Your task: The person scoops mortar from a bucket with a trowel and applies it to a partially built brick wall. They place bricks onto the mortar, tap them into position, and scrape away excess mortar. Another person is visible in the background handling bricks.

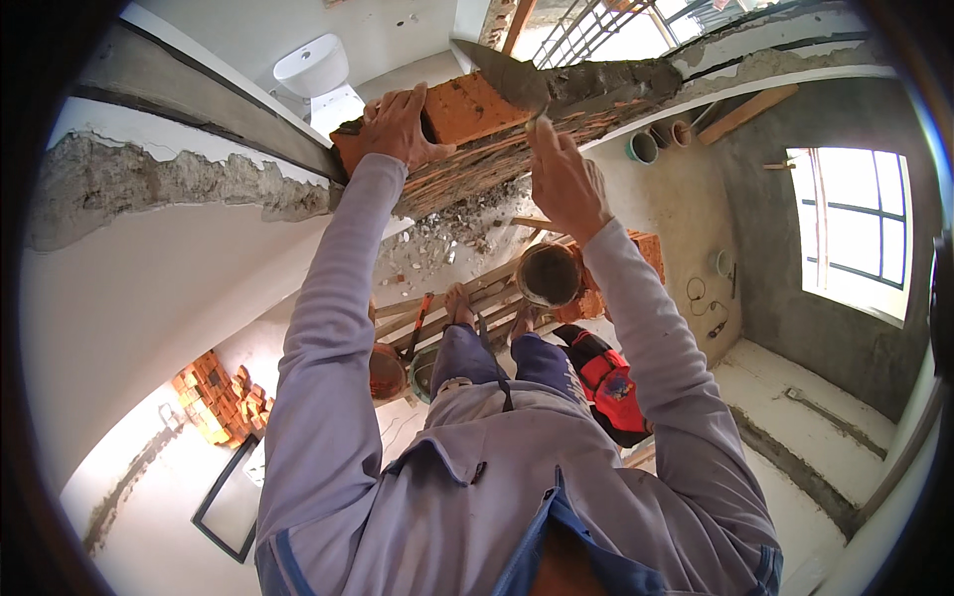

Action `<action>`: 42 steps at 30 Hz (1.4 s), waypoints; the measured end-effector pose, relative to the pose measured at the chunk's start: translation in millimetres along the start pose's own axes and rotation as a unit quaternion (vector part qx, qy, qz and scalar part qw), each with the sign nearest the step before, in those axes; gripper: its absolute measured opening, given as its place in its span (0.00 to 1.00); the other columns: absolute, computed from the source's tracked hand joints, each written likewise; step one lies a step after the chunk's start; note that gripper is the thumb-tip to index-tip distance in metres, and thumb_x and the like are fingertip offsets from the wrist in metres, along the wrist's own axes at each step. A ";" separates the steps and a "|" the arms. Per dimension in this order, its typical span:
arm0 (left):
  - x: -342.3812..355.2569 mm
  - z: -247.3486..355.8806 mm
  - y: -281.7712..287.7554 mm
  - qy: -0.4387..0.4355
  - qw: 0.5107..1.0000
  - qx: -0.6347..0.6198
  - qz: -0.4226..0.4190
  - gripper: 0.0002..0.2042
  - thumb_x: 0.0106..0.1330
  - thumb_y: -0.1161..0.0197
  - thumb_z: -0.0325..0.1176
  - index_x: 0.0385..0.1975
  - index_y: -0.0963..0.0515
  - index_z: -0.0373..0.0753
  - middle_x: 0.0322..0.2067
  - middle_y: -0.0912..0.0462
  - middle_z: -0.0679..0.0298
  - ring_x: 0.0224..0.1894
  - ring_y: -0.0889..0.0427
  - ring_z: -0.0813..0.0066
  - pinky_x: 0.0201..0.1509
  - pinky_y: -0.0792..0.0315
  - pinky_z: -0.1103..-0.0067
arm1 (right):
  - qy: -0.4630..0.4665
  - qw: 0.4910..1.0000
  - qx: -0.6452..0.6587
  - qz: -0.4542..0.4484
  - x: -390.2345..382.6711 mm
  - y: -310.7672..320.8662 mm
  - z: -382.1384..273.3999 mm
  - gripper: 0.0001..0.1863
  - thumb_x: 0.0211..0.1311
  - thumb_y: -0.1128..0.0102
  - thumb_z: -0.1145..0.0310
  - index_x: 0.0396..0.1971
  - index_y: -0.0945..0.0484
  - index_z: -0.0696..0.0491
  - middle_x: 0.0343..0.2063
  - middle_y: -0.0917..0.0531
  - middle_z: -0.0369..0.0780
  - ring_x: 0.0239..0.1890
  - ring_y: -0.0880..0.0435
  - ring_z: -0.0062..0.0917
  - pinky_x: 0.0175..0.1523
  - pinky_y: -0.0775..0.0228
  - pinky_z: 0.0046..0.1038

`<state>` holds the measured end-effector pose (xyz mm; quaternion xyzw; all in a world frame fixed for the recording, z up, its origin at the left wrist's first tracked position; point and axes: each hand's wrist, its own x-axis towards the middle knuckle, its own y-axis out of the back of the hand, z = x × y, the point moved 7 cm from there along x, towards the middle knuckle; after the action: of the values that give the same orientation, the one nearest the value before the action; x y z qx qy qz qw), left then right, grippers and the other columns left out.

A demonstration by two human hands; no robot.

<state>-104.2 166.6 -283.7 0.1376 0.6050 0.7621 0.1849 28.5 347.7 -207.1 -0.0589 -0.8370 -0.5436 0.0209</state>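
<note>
Brick [479,107] lies on the top edge of the wall [457,184], toward its left end, with grey mortar [621,84] to its right. The left hand [395,124] bends over that edge at the brick's left end, though whether it grips this brick or the piece [347,149] beside it cannot be told. The right hand [568,184] is closed around a trowel [505,77], its blade by the brick's right end.

No text legible; pale lettering [576,383] on trouser leg [543,360] unreadable.
</note>
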 end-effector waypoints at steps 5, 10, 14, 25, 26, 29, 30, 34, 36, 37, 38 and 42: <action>0.3 -4.5 -5.3 -0.006 1.000 -0.024 -0.008 0.54 0.37 0.24 0.61 0.67 0.42 0.46 0.62 0.31 0.62 0.67 0.37 0.64 0.71 0.46 0.63 | 0.032 0.999 0.004 0.015 3.8 -0.2 -3.7 0.26 0.59 0.48 0.72 0.58 0.39 0.55 0.40 0.22 0.53 0.37 0.19 0.51 0.40 0.26 0.48; 0.3 -3.2 -3.1 0.012 0.999 0.024 -0.039 0.56 0.39 0.26 0.62 0.69 0.47 0.45 0.62 0.32 0.62 0.67 0.38 0.67 0.72 0.47 0.66 | 0.061 0.998 0.012 0.028 9.5 10.8 -13.9 0.24 0.60 0.49 0.71 0.57 0.38 0.55 0.39 0.21 0.53 0.37 0.19 0.52 0.40 0.26 0.49; 4.1 1.7 -6.5 0.014 0.999 0.018 -0.050 0.60 0.37 0.26 0.64 0.71 0.49 0.45 0.65 0.35 0.59 0.69 0.40 0.61 0.73 0.48 0.63 | 0.054 0.998 -0.030 -0.020 6.7 -9.6 2.8 0.18 0.62 0.50 0.68 0.52 0.34 0.52 0.39 0.20 0.49 0.39 0.19 0.50 0.41 0.27 0.48; -11.9 21.4 15.8 -0.119 0.956 -0.265 0.041 0.29 0.74 0.64 0.57 0.60 0.28 0.44 0.62 0.28 0.61 0.69 0.38 0.63 0.75 0.54 0.59 | 0.181 0.952 -0.152 -0.195 -44.0 32.1 82.5 0.11 0.59 0.43 0.69 0.42 0.28 0.46 0.33 0.22 0.39 0.37 0.17 0.36 0.38 0.24 0.40; -9.2 34.5 11.8 -0.124 0.959 -0.253 0.026 0.30 0.73 0.66 0.59 0.60 0.28 0.44 0.62 0.28 0.62 0.68 0.37 0.63 0.75 0.55 0.58 | 0.192 0.944 -0.165 -0.211 -40.3 18.6 84.3 0.11 0.59 0.42 0.69 0.42 0.27 0.45 0.34 0.21 0.38 0.36 0.16 0.34 0.37 0.23 0.39; -3.6 45.9 -12.8 -0.101 0.976 -0.195 0.004 0.33 0.72 0.71 0.62 0.58 0.26 0.46 0.61 0.28 0.62 0.68 0.37 0.63 0.75 0.56 0.57 | 0.202 0.952 -0.153 -0.173 -7.7 -11.2 88.7 0.11 0.61 0.45 0.67 0.44 0.26 0.44 0.34 0.21 0.39 0.35 0.16 0.37 0.36 0.23 0.40; -3.1 43.5 -17.3 -0.094 0.977 -0.193 0.005 0.33 0.73 0.70 0.61 0.58 0.25 0.46 0.62 0.28 0.61 0.68 0.37 0.63 0.75 0.55 0.58 | 0.206 0.953 -0.152 -0.164 5.4 -14.2 97.1 0.11 0.62 0.45 0.66 0.45 0.26 0.44 0.34 0.21 0.40 0.35 0.16 0.38 0.38 0.23 0.41; -4.0 47.5 -15.6 -0.073 0.985 -0.155 0.023 0.28 0.74 0.64 0.57 0.54 0.22 0.45 0.61 0.27 0.61 0.67 0.36 0.61 0.74 0.53 0.58 | 0.124 0.968 -0.078 -0.203 29.5 10.5 152.4 0.16 0.61 0.42 0.60 0.49 0.23 0.43 0.37 0.17 0.45 0.41 0.18 0.43 0.45 0.27 0.43; -4.5 54.7 -12.4 -0.079 0.987 -0.141 -0.004 0.27 0.72 0.59 0.57 0.55 0.23 0.43 0.62 0.29 0.60 0.67 0.36 0.61 0.74 0.53 0.57 | 0.082 0.967 -0.082 -0.226 27.0 34.5 186.3 0.19 0.60 0.41 0.59 0.52 0.24 0.44 0.36 0.17 0.46 0.43 0.19 0.43 0.47 0.29 0.42; -7.8 56.5 -10.0 -0.079 0.988 -0.133 -0.017 0.27 0.72 0.56 0.56 0.55 0.24 0.43 0.62 0.29 0.60 0.67 0.37 0.61 0.74 0.53 0.57 | 0.048 0.964 -0.092 -0.247 20.6 47.9 198.5 0.21 0.59 0.41 0.59 0.53 0.25 0.44 0.36 0.18 0.46 0.44 0.20 0.43 0.48 0.29 0.43; -10.3 64.3 -8.7 -0.089 0.994 -0.057 -0.026 0.27 0.71 0.55 0.56 0.56 0.25 0.42 0.63 0.31 0.60 0.68 0.38 0.62 0.74 0.54 0.57 | 0.083 0.959 -0.135 -0.235 15.0 69.1 203.1 0.21 0.59 0.41 0.60 0.53 0.25 0.44 0.35 0.18 0.45 0.43 0.20 0.43 0.47 0.29 0.43; -28.4 107.2 -19.1 -0.070 0.989 0.127 0.027 0.34 0.68 0.53 0.60 0.64 0.36 0.39 0.67 0.39 0.59 0.71 0.46 0.63 0.75 0.59 0.59 | 0.140 0.970 -0.136 -0.145 27.4 150.6 133.4 0.20 0.58 0.42 0.63 0.52 0.24 0.45 0.32 0.19 0.43 0.40 0.19 0.40 0.43 0.28 0.43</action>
<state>-30.2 251.1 -277.3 0.2289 0.6788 0.6722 0.1870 23.5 532.0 -122.1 0.1374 -0.7434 -0.6526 0.0511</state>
